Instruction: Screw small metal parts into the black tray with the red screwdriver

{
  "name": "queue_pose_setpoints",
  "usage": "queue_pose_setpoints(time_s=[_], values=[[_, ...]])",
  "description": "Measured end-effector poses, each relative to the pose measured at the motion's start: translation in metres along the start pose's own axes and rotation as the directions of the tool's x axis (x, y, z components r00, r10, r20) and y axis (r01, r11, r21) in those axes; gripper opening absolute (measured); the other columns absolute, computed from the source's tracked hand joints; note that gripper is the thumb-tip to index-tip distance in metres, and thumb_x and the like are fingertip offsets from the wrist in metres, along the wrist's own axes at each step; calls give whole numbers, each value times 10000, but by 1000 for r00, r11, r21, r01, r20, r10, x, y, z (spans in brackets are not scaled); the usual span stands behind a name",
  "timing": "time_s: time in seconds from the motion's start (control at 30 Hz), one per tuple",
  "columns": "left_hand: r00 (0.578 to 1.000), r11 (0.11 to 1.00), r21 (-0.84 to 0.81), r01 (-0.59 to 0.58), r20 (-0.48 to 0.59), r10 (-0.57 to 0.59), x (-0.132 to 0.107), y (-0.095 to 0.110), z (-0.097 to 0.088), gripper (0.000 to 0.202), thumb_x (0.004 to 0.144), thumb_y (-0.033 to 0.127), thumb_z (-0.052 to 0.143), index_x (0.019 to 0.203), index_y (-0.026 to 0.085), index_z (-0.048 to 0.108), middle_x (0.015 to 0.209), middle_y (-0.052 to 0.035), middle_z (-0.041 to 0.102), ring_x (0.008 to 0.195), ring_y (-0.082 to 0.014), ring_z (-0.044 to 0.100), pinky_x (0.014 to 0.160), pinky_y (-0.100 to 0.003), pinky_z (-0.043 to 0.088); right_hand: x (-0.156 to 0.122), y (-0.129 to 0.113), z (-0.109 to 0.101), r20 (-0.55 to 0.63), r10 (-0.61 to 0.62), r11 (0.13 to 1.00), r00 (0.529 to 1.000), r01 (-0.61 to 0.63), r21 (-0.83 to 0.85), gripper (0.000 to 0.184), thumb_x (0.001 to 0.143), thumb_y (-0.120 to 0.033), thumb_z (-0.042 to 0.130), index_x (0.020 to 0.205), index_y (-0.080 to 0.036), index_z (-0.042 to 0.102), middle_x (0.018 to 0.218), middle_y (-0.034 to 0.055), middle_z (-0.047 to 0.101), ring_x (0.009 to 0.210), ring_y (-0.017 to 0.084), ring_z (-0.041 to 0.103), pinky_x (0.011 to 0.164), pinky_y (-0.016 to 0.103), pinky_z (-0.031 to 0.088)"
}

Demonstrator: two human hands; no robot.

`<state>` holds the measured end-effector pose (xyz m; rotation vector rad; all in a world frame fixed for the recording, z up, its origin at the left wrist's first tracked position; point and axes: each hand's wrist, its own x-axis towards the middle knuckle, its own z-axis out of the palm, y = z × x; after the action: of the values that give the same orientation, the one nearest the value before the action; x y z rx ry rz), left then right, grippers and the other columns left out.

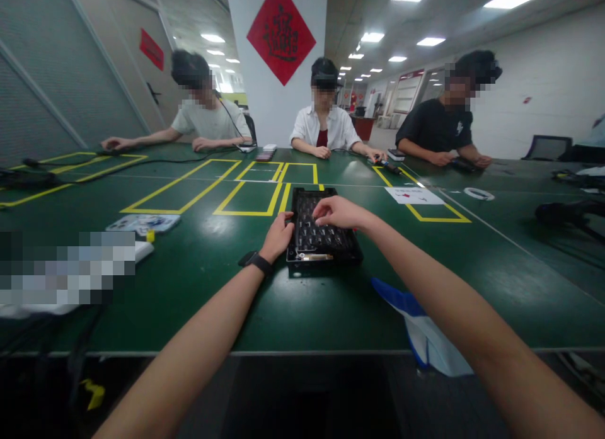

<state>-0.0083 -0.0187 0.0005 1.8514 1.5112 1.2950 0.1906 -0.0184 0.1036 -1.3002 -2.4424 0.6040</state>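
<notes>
A black case (pixel 326 240) lies on the green table in front of me, its inside filled with rows of small metallic pieces that look like screwdriver bits. Along its near edge sits a slim gold and silver piece (pixel 316 257). My left hand (pixel 278 236) grips the case's left side, thumb at the rim; a black watch is on that wrist. Over the upper right part of the case, my right hand (pixel 341 212) is bent with thumb and fingertips together. Whatever may be between those fingertips is too small to make out.
Yellow tape rectangles (pixel 246 213) mark the table (pixel 212 281). A patterned phone-like item (pixel 144 223) lies left. A blue and white cloth-like item (pixel 428 332) hangs over the front edge at right. A white sheet (pixel 414 195) and white ring (pixel 479 193) lie beyond. Three people sit opposite.
</notes>
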Motion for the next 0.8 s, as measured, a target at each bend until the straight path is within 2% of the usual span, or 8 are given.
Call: queue_pose_setpoints(time_s=[0.07, 0.13, 0.23, 0.37, 0.47, 0.67, 0.73, 0.8], values=[[1000, 1000, 12, -8, 1, 8, 1, 0, 0, 396, 743, 193, 402, 1121, 139, 509, 1165, -108, 559, 1097, -222, 511, 989, -393, 383, -7, 19, -15, -213, 155, 957, 965, -200, -210, 194, 751, -239, 596, 898, -131, 663, 943, 110, 662, 833, 167, 601, 736, 258, 435], [1000, 1000, 21, -8, -8, 8, 3, -1, 0, 383, 739, 194, 407, 1101, 154, 525, 1152, -98, 567, 1082, -220, 518, 983, -392, 385, -12, 39, -22, -274, 346, 853, 898, -422, -307, 184, 739, -255, 601, 854, -126, 663, 967, 149, 651, 885, 223, 604, 738, 298, 434], [1000, 1000, 24, 18, -17, -17, 8, -4, 3, 366, 736, 202, 420, 1083, 182, 537, 1138, -80, 581, 1049, -216, 538, 966, -396, 396, -15, 65, -19, -122, 534, 795, 837, -546, -264, 162, 710, -283, 630, 753, -129, 663, 814, 130, 665, 810, 207, 622, 692, 267, 436], [999, 999, 22, 38, -10, -37, 12, -5, 5, 371, 744, 210, 423, 1098, 195, 531, 1143, -73, 583, 1051, -221, 538, 960, -413, 398, -12, 84, -13, 21, 599, 790, 801, -586, -179, 273, 694, -354, 632, 575, -109, 616, 517, 76, 576, 522, 157, 559, 541, 259, 409], [999, 999, -7, 45, -1, -45, 11, -2, 4, 381, 728, 198, 441, 1096, 189, 537, 1139, -71, 581, 1027, -215, 543, 951, -403, 407, -13, 90, -17, 40, 607, 793, 794, -602, -89, 290, 695, -359, 617, 560, -104, 591, 440, 45, 515, 399, 120, 459, 453, 255, 355], [990, 988, -131, -85, -122, 69, -4, 19, -5, 323, 716, 181, 459, 1011, 174, 591, 1068, -57, 604, 973, -182, 552, 851, -322, 454, -13, 75, -26, -155, 524, 847, 838, -491, 205, 388, 880, -388, 295, 868, -104, 559, 553, 30, 550, 366, 56, 346, 405, 203, 305], [978, 976, -142, -163, -156, 141, -12, 30, -7, 237, 765, 217, 453, 925, 171, 621, 983, -47, 635, 933, -170, 568, 845, -303, 446, -11, 54, -16, -229, 438, 874, 869, -352, 337, 415, 909, -384, 174, 992, -142, 501, 626, 15, 578, 370, 40, 325, 409, 174, 303], [974, 964, -162, -213, -116, 195, -20, 40, -7, 229, 815, 282, 447, 891, 169, 632, 876, -35, 653, 833, -153, 587, 815, -287, 448, -10, 28, 2, -302, 268, 764, 915, -11, 645, 387, 893, -430, 219, 992, -159, 478, 654, 15, 599, 383, 44, 369, 393, 168, 295]])
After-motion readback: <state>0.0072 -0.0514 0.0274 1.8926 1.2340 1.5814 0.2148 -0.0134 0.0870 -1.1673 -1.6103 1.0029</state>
